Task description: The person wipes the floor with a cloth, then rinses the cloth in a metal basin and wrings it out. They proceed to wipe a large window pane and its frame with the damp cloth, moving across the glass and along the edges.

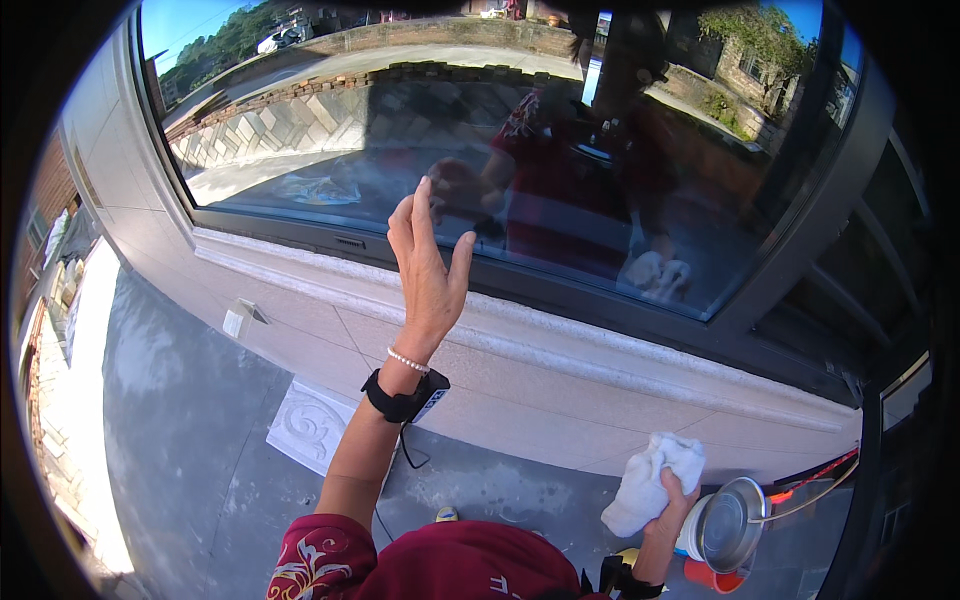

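My left hand [433, 277] is raised before a dark window pane [420, 135], fingers spread and holding nothing. Its fingertips overlap the lower part of the glass; whether they touch it I cannot tell. On that wrist are a beaded bracelet [409, 360] and a black strap with a small device [405, 397]. Lower right, my right hand [673, 510] grips a folded white cloth [652, 480] beside the wall. The glass mirrors my body, the cloth and the yard. A dark frame [315, 241] borders the pane, above a pale stone sill [525, 330].
A metal basin [731, 525] stands with a red bucket [709, 576] at the wall's foot on the right. On the grey floor [180, 405] lies a carved white panel [307, 427]. A small box-like fitting [241, 319] juts from the wall. A dark frame [870, 465] edges the right side.
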`<state>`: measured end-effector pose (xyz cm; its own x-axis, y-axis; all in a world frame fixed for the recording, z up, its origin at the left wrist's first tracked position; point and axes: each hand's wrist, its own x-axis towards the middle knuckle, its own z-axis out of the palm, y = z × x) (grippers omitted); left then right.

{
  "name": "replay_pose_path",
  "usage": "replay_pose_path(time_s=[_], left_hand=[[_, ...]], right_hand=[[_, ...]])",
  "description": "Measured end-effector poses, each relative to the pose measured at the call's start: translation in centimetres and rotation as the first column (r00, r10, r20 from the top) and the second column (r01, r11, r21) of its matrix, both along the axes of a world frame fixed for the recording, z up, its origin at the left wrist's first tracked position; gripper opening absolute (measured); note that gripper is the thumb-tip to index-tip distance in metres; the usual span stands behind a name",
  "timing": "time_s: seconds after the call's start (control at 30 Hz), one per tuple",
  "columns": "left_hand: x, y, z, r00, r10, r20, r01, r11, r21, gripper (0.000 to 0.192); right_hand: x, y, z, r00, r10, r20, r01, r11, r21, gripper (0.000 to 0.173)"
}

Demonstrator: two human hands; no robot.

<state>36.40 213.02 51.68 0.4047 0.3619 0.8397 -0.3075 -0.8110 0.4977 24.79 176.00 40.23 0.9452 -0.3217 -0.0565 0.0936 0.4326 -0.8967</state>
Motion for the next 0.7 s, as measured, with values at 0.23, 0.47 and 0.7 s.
replay_pose_path(time_s=[0.23, 0.47, 0.7], left_hand=[[0.9, 0.2, 0.5, 0.996, 0.085, 0.01, -0.086, 0.991, 0.105, 0.069], [0.9, 0.9, -0.1, 0.996, 0.07, -0.046, -0.062, 0.986, 0.153, 0.064], [0.1, 1.4, -0.3, 0.998, -0.038, -0.043, 0.042, 0.993, 0.111, 0.07]], right_hand=[[-0.1, 1.9, -0.7, 1.0, 0.027, -0.013, -0.028, 0.998, -0.054, 0.061], [0.7, 3.1, -0.4, 0.991, 0.129, -0.035, -0.132, 0.987, -0.089, 0.062], [1.1, 4.4, 0.2, 0.97, 0.244, -0.015, -0.243, 0.955, -0.17, 0.066]])
